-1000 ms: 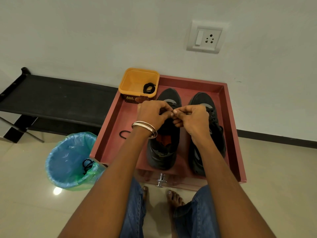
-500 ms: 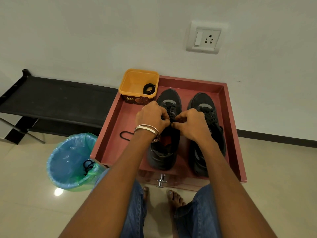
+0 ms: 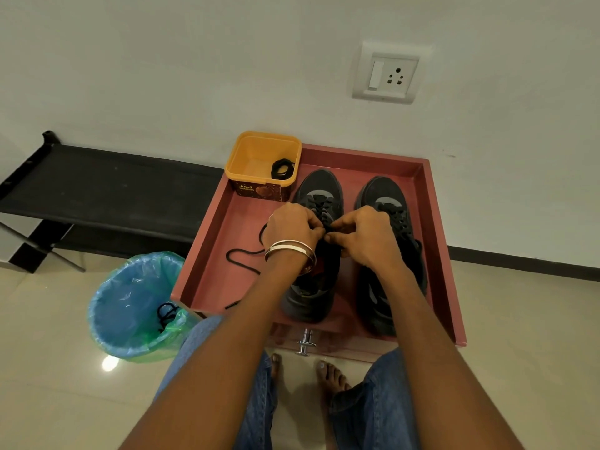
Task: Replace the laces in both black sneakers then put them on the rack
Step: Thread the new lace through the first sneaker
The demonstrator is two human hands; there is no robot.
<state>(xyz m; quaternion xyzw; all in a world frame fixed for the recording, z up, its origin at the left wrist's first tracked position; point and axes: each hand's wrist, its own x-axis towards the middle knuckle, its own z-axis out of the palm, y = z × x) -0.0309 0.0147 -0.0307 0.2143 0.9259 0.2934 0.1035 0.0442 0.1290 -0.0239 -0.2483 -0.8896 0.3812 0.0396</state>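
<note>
Two black sneakers stand side by side in a red drawer-like tray (image 3: 207, 241). Over the middle of the left sneaker (image 3: 319, 190) my left hand (image 3: 293, 227) and my right hand (image 3: 363, 235) meet, fingers curled, each pinching the black lace at the eyelets. The lace's loose end (image 3: 242, 258) trails left across the tray floor. The right sneaker (image 3: 389, 196) is laced and partly hidden by my right wrist. A coiled black lace (image 3: 281, 168) lies inside a yellow tub (image 3: 253, 157) at the tray's back left corner.
A low black rack (image 3: 107, 190) stands against the wall on the left. A bin lined with a blue-green bag (image 3: 130, 306) sits by my left knee, a black lace (image 3: 166, 315) inside. My bare feet and jeans are below the tray's metal knob (image 3: 305, 342).
Both hands have dropped from above the left sneaker's tongue down onto its eyelets. More loose lace now lies across the tray floor on the left.
</note>
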